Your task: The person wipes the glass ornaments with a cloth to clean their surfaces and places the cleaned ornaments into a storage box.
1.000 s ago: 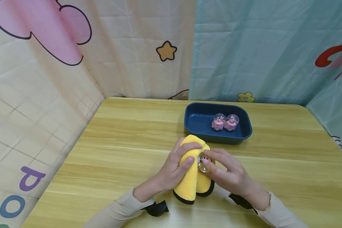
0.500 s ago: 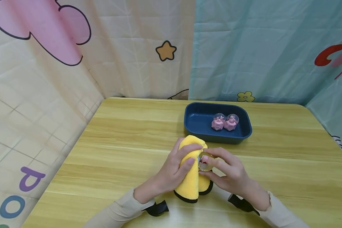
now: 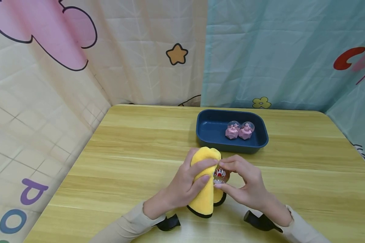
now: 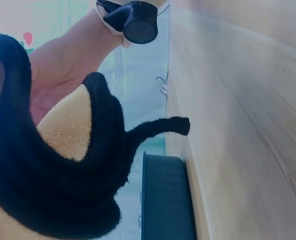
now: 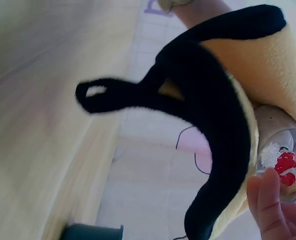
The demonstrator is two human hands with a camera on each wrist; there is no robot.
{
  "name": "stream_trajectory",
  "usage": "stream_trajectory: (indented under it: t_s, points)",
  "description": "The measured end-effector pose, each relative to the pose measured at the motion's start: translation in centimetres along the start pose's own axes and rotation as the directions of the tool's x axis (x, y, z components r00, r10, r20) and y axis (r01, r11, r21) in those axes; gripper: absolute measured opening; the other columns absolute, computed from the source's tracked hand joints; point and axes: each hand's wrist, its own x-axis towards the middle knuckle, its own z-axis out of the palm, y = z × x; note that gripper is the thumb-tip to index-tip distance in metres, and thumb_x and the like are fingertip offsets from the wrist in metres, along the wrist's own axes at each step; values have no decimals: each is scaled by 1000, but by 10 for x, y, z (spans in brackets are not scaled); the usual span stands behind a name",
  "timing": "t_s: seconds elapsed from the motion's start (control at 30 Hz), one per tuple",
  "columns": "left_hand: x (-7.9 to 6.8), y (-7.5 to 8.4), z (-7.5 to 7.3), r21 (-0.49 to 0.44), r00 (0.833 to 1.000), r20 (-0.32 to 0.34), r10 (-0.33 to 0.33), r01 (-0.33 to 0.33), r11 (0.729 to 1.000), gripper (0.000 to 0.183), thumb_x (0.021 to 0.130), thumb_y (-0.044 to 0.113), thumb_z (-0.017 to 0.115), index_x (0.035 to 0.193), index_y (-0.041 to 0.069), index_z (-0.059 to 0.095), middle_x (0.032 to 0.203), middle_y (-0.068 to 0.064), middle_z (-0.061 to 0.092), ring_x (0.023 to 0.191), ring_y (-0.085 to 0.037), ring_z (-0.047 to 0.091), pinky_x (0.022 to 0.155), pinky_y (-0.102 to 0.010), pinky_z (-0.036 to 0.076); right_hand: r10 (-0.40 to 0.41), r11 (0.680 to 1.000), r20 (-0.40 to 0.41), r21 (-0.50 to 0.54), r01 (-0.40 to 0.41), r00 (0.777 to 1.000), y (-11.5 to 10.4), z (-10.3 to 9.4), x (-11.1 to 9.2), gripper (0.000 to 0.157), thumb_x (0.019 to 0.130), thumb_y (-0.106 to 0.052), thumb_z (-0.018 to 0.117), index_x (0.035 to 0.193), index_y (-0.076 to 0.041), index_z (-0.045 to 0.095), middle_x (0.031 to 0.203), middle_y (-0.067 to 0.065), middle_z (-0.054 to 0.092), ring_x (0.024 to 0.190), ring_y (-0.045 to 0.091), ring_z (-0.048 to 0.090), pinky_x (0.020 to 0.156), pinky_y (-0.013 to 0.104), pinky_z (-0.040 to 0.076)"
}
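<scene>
My left hand (image 3: 187,184) grips a folded yellow towel (image 3: 204,199) with black edging, its thumb pressing from the near side. Against the towel's right side is a small snow globe (image 3: 220,175), its clear dome showing a red and white figure. My right hand (image 3: 250,182) pinches that globe between thumb and fingers. In the right wrist view, the globe (image 5: 286,162) shows white grains beside the red figure, and the towel's black hanging loop (image 5: 100,95) sticks out. The towel's black edge (image 4: 63,190) hides most of the left fingers in the left wrist view.
Just beyond the hands stands a dark blue bin (image 3: 211,130) holding two pink-based clear-domed globes (image 3: 232,131) side by side. The wooden table (image 3: 134,145) meets printed curtains (image 3: 152,67) at its back edge. Black wrist devices (image 3: 168,222) hang below both wrists.
My right hand has turned the globe, and its red figure now faces up more plainly. The right fingers have shifted around it. The towel has tipped slightly, while the bin stays put.
</scene>
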Motion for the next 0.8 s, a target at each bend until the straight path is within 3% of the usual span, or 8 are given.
stream_trajectory:
  t_s: [0.1, 0.2, 0.27, 0.4, 0.5, 0.67, 0.73, 0.8]
  points:
    - [0, 0, 0, 40, 999, -6, 34, -34, 999, 34, 102, 35, 29, 123, 15, 47, 119, -16, 43, 104, -23, 51, 83, -24, 50, 117, 985, 18, 123, -118, 993, -4, 0, 0, 33, 75, -4, 76, 99, 10, 59, 93, 14, 60, 76, 9, 54, 65, 14, 51]
    - [-1, 0, 0, 72, 999, -3, 51, -51, 996, 34, 102, 36, 30, 122, 15, 47, 120, -17, 43, 103, -23, 53, 83, -23, 50, 237, 952, 41, 189, -240, 971, -9, -1, 1, 35, 71, 10, 74, 102, 8, 58, 93, 11, 60, 74, 10, 55, 64, 16, 53]
    - [-1, -1, -1, 88, 998, 1, 57, -57, 994, 34, 101, 36, 31, 122, 16, 47, 120, -17, 43, 103, -23, 53, 83, -23, 50, 320, 924, 59, 202, -325, 946, -12, -1, 1, 36, 70, 15, 71, 102, 6, 58, 95, 6, 61, 75, 9, 57, 66, 16, 54]
    - [-1, -1, -1, 114, 998, 6, 67, -67, 991, 33, 101, 36, 33, 122, 16, 48, 121, -17, 44, 105, -23, 54, 84, -24, 50, 474, 852, 105, 197, -486, 874, -15, -2, 0, 34, 75, 15, 67, 104, 1, 58, 100, -5, 62, 77, 8, 61, 67, 21, 56]
    - [-1, -2, -2, 132, 998, 11, 65, -66, 989, 33, 101, 37, 33, 123, 16, 48, 122, -17, 44, 105, -23, 54, 85, -25, 51, 524, 807, 141, 230, -543, 840, -16, -4, 0, 30, 79, 13, 64, 106, 1, 57, 101, -7, 61, 75, 8, 62, 63, 25, 57]
    - [-2, -2, -1, 105, 999, 18, 32, -33, 994, 35, 101, 38, 32, 123, 16, 48, 121, -16, 44, 104, -22, 54, 83, -24, 51, 531, 770, 172, 310, -557, 830, -16, -4, 1, 28, 81, 12, 61, 107, 5, 53, 100, -6, 60, 72, 9, 63, 56, 29, 56]
    - [-3, -3, -1, 59, 1000, 21, 1, -2, 998, 36, 101, 38, 31, 123, 16, 49, 120, -15, 44, 103, -21, 53, 83, -24, 50, 523, 787, 154, 292, -544, 839, -17, -2, 0, 29, 80, 13, 63, 107, 5, 54, 100, -4, 60, 73, 8, 62, 57, 27, 56]
    - [-3, -4, -1, 10, 999, 23, -26, 26, 1000, 36, 101, 38, 30, 122, 16, 49, 117, -14, 45, 101, -20, 52, 82, -23, 49, 483, 832, 125, 243, -499, 867, -17, 0, -1, 33, 76, 14, 66, 106, 5, 55, 98, 1, 60, 73, 8, 60, 60, 24, 56]
